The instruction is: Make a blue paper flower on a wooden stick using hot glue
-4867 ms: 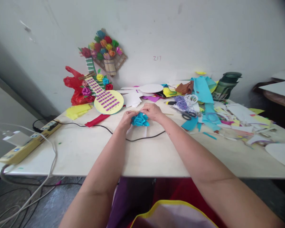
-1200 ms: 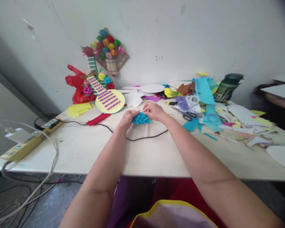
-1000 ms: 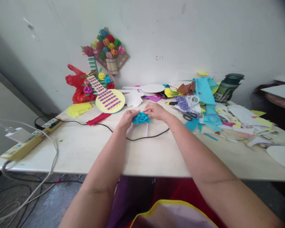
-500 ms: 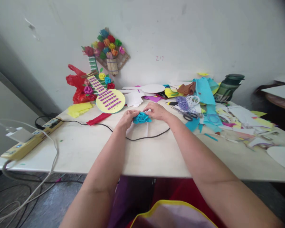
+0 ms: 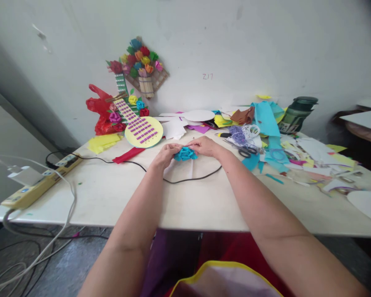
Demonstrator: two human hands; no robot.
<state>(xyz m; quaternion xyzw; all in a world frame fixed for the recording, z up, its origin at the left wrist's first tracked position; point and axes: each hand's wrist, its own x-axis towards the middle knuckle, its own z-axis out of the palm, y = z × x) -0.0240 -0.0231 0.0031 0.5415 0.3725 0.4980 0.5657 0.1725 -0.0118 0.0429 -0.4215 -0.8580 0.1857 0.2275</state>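
Observation:
A crumpled blue paper flower (image 5: 186,154) is held just above the middle of the white table (image 5: 198,206). My left hand (image 5: 167,154) is closed on its left side. My right hand (image 5: 204,146) is pinched at the flower's upper right edge, with fingertips near those of my left hand; whether they hold the flower or something thin behind it is too small to tell. A black cable (image 5: 185,180) curves across the table below both hands.
At the left stand a power strip (image 5: 40,185) and a yellow paper guitar (image 5: 144,132). Scissors (image 5: 247,152), yarn (image 5: 239,134), blue paper (image 5: 267,123), scraps (image 5: 315,152) and a dark green bottle (image 5: 297,115) lie or stand at the right.
The fingertips of my right hand have moved slightly left, closer to my left hand. The blue flower has shifted very slightly.

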